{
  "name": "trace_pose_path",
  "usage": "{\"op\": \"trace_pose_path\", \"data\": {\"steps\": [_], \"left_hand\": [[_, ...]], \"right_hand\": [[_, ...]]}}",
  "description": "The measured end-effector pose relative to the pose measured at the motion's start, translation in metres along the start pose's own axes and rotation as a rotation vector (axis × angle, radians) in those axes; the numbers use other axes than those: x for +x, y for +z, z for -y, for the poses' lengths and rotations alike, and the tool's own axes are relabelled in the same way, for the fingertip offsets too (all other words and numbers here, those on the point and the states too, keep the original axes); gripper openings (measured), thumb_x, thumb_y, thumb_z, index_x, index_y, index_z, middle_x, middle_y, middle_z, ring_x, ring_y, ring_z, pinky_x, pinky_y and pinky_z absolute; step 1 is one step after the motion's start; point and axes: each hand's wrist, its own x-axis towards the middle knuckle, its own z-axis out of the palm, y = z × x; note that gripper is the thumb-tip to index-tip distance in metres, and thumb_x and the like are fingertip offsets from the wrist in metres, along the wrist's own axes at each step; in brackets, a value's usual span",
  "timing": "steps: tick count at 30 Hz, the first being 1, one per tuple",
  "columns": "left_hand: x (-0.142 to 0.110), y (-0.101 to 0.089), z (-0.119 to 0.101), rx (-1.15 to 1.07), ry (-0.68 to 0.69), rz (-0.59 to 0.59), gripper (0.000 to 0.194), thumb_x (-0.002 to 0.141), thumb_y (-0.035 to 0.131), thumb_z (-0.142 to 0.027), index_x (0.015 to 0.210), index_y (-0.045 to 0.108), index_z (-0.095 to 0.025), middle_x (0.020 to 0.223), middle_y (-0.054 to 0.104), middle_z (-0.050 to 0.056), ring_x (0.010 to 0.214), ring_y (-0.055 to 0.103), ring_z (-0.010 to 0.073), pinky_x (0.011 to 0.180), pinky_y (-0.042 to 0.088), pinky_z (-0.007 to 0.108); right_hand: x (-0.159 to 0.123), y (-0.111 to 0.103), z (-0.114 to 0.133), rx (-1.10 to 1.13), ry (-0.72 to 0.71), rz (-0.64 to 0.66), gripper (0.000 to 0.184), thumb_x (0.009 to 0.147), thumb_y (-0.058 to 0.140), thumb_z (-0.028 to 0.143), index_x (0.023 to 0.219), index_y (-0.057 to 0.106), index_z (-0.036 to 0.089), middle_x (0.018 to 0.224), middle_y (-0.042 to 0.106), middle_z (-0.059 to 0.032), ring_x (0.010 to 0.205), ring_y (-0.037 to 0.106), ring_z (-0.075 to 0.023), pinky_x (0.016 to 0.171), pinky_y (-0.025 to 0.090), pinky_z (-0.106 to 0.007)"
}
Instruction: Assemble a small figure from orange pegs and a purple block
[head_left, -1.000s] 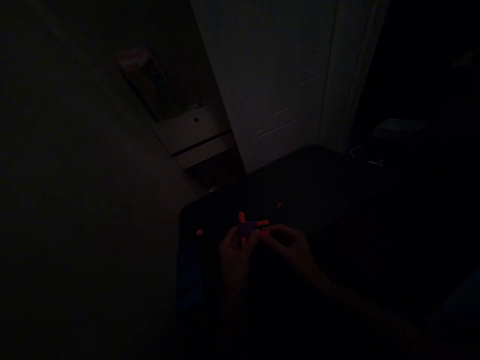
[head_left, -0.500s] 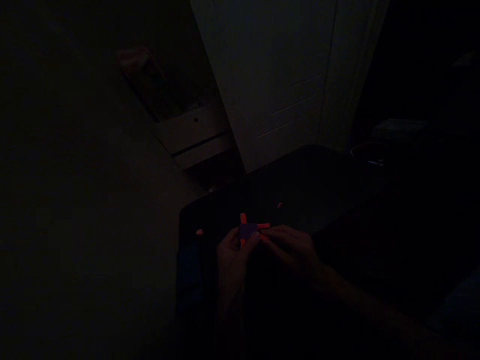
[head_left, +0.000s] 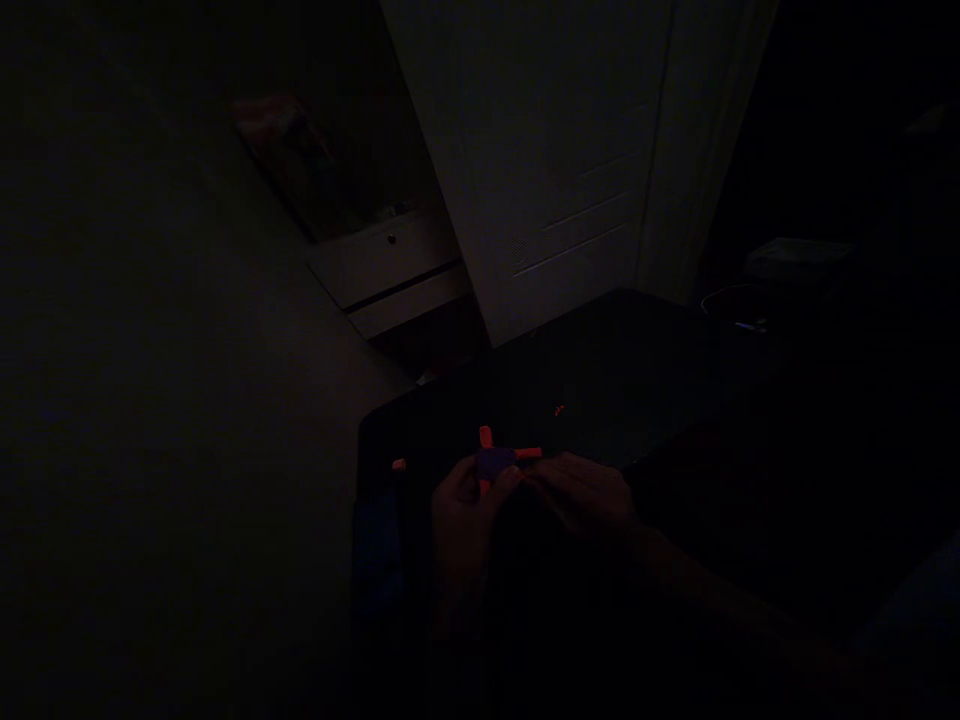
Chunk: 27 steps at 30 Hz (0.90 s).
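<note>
The light is very dim. My left hand point(head_left: 465, 510) is closed around a small purple-and-orange figure point(head_left: 495, 462) that looks like modelling clay. Its body is purple, and orange limbs stick out at the top, right and bottom. The left thumb lies along the body's lower edge. At the figure's lower right, my right hand point(head_left: 589, 490) has its fingers pressed together on an orange limb, which they mostly cover. On the dark table point(head_left: 630, 350), a small orange lump point(head_left: 399, 465) lies to the left, and tiny orange bits point(head_left: 559, 410) lie beyond my right hand.
A dark blue flat object point(head_left: 377, 540) lies at the table's left edge. Behind the table stand a pale door point(head_left: 555, 180) and a drawer unit point(head_left: 397, 260). A thin cable point(head_left: 724, 291) and a pale flat stack point(head_left: 799, 258) show at the far right.
My right hand has shifted slightly right, and its fingers now cover more of the lower-right orange limb. My left hand and the figure have barely moved. The picture is a little darker.
</note>
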Motion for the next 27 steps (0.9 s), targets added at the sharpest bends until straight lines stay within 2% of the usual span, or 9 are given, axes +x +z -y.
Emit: {"op": "trace_pose_path", "data": {"steps": [2, 4, 8, 12, 16, 19, 23, 27], "left_hand": [[0.0, 0.0, 0.0, 0.002, 0.007, -0.013, 0.038, 0.066, 0.091, -0.03, 0.096, 0.076, -0.013, 0.092, 0.08, 0.009, 0.081, 0.074, 0.0201, 0.076, 0.055, 0.027], [-0.001, 0.001, -0.001, -0.009, 0.015, -0.029, 0.038, 0.066, 0.091, -0.03, 0.098, 0.076, -0.014, 0.093, 0.081, 0.009, 0.083, 0.075, 0.0204, 0.077, 0.056, 0.028], [-0.003, 0.004, -0.003, -0.026, 0.02, -0.044, 0.042, 0.065, 0.091, -0.031, 0.1, 0.076, -0.014, 0.097, 0.081, 0.011, 0.088, 0.076, 0.0238, 0.081, 0.057, 0.032], [-0.003, 0.005, -0.001, -0.011, 0.059, -0.048, 0.04, 0.065, 0.091, -0.031, 0.099, 0.076, -0.015, 0.096, 0.081, 0.01, 0.09, 0.076, 0.0248, 0.083, 0.058, 0.033], [-0.003, 0.004, 0.0, 0.014, 0.08, -0.033, 0.037, 0.068, 0.09, -0.03, 0.098, 0.075, -0.015, 0.097, 0.081, 0.01, 0.09, 0.076, 0.0254, 0.083, 0.058, 0.033], [-0.004, 0.003, -0.002, -0.009, 0.066, 0.019, 0.036, 0.07, 0.089, -0.029, 0.099, 0.074, -0.015, 0.101, 0.081, 0.012, 0.094, 0.077, 0.0267, 0.084, 0.059, 0.035], [-0.006, 0.004, -0.002, -0.064, 0.049, 0.063, 0.035, 0.07, 0.09, -0.028, 0.099, 0.075, -0.016, 0.102, 0.081, 0.011, 0.094, 0.077, 0.0257, 0.085, 0.059, 0.034], [-0.004, 0.004, 0.001, -0.088, 0.047, 0.05, 0.037, 0.073, 0.088, -0.033, 0.103, 0.076, -0.015, 0.102, 0.08, 0.011, 0.094, 0.076, 0.0238, 0.086, 0.057, 0.032]], "right_hand": [[0.004, -0.001, 0.004, 0.035, 0.053, -0.005, 0.027, 0.096, 0.065, 0.011, 0.118, 0.073, 0.024, 0.099, 0.082, -0.0056, 0.083, 0.078, -0.0194, 0.074, 0.064, -0.031], [0.006, -0.001, 0.009, 0.075, 0.166, -0.029, 0.02, 0.094, 0.069, 0.016, 0.111, 0.075, 0.024, 0.1, 0.082, -0.0048, 0.084, 0.079, -0.0202, 0.076, 0.065, -0.031], [0.006, 0.001, 0.018, 0.161, 0.521, -0.08, 0.009, 0.087, 0.078, 0.026, 0.097, 0.079, 0.025, 0.093, 0.082, -0.0034, 0.081, 0.079, -0.0226, 0.075, 0.064, -0.033], [0.006, 0.006, 0.02, 0.337, 0.8, -0.084, 0.013, 0.084, 0.08, 0.035, 0.09, 0.08, 0.024, 0.09, 0.083, -0.0041, 0.081, 0.079, -0.0245, 0.073, 0.064, -0.034], [0.008, 0.009, 0.018, 0.456, 0.881, -0.095, 0.018, 0.081, 0.082, 0.04, 0.088, 0.081, 0.023, 0.088, 0.082, -0.0045, 0.08, 0.079, -0.0244, 0.072, 0.064, -0.034], [0.009, 0.007, 0.018, 0.482, 0.91, -0.055, 0.02, 0.083, 0.081, 0.041, 0.092, 0.082, 0.023, 0.09, 0.083, -0.0052, 0.078, 0.079, -0.0245, 0.072, 0.064, -0.034], [0.01, 0.004, 0.02, 0.47, 0.898, -0.053, 0.019, 0.083, 0.08, 0.04, 0.094, 0.083, 0.024, 0.094, 0.083, -0.0051, 0.082, 0.079, -0.0257, 0.074, 0.065, -0.036], [0.013, 0.006, 0.018, 0.492, 0.908, -0.086, 0.019, 0.08, 0.082, 0.039, 0.091, 0.082, 0.023, 0.091, 0.082, -0.0054, 0.082, 0.078, -0.0252, 0.074, 0.064, -0.036]]}}
